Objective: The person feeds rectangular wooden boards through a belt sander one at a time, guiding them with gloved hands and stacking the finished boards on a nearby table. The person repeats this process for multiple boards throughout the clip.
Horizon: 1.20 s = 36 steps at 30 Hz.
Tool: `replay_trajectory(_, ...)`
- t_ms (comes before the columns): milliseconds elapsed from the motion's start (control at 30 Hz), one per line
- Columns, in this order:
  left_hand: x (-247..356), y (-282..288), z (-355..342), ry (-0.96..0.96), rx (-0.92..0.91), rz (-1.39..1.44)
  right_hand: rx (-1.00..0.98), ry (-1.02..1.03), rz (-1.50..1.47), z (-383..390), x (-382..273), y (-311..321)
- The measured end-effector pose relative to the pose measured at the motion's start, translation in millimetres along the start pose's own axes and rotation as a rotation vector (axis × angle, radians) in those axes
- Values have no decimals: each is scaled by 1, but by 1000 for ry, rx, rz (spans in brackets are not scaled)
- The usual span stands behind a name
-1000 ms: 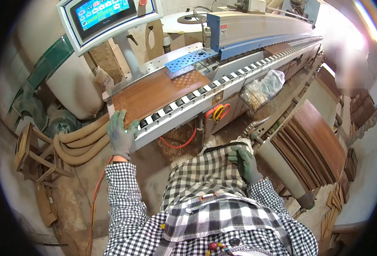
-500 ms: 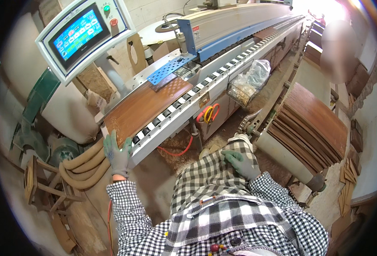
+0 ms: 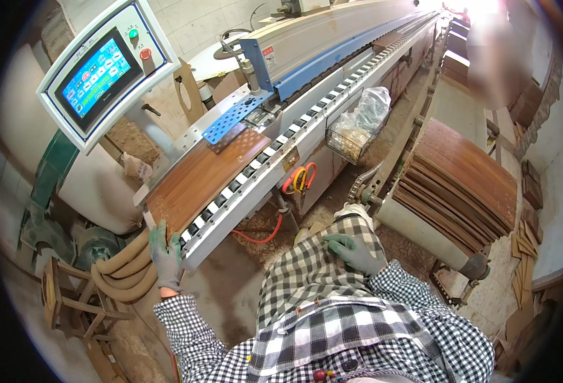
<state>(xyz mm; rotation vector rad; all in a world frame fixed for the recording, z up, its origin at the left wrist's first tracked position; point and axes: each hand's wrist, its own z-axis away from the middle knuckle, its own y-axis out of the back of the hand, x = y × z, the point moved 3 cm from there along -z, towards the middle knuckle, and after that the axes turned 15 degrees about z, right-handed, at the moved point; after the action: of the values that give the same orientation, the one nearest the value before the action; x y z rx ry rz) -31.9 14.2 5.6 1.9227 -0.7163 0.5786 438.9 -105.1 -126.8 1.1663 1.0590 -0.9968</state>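
**Panel at the near end of the feed table, left hand behind it**

The brown wood panel (image 3: pixel 206 175) lies flat on the machine's feed table (image 3: pixel 230 217), its near end at the table's near corner and its far end just under the blue perforated plate (image 3: pixel 233 119). Its right edge runs along the row of black rollers (image 3: pixel 256 167). The left hand (image 3: pixel 166 256), in a grey-green glove, is pressed against the panel's near end, fingers extended and flat against the edge rather than wrapped round it. The right hand (image 3: pixel 356 252), also gloved, rests on the person's checked trouser leg, fingers loosely spread and holding nothing.

By the look of it the step in hand is feeding the panel lengthwise into the machine. The next move would call for a steady push straight along the table, keeping the right edge close against the rollers so the panel does not skew as it goes under the blue plate.

A wire basket (image 3: pixel 348 137) hangs on the machine's front side, beyond the orange-handled scissors (image 3: pixel 299 179). In it sits a clear plastic bag (image 3: pixel 370 108) above some pale material; what that is cannot be made out. To the right, well apart from the table, a stack of brown panels (image 3: pixel 463 185) lies on a stand. The touch-screen control panel (image 3: pixel 106 70) stands above the table's left edge.
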Motion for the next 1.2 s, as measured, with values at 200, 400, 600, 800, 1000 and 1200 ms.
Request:
replay_trajectory(200,4,2,-4,-2,-26,-56,-39,-120,33,4,-13,3)
replay_trajectory(400,25,-12,-15,-25,-65,-175,-8,-20,3,3,-3,0)
replay_trajectory(600,46,-38,-29,42,-105,-264,-25,-48,13,2,-1,-1)
replay_trajectory(800,64,-74,-46,21,-112,-297,-21,-4,-19,2,7,1)
replay_trajectory(1000,91,-122,-66,5,-110,-286,263,50,-87,29,-33,50)
replay_trajectory(1200,111,-124,-60,-289,30,-280,1108,281,306,120,-87,172)
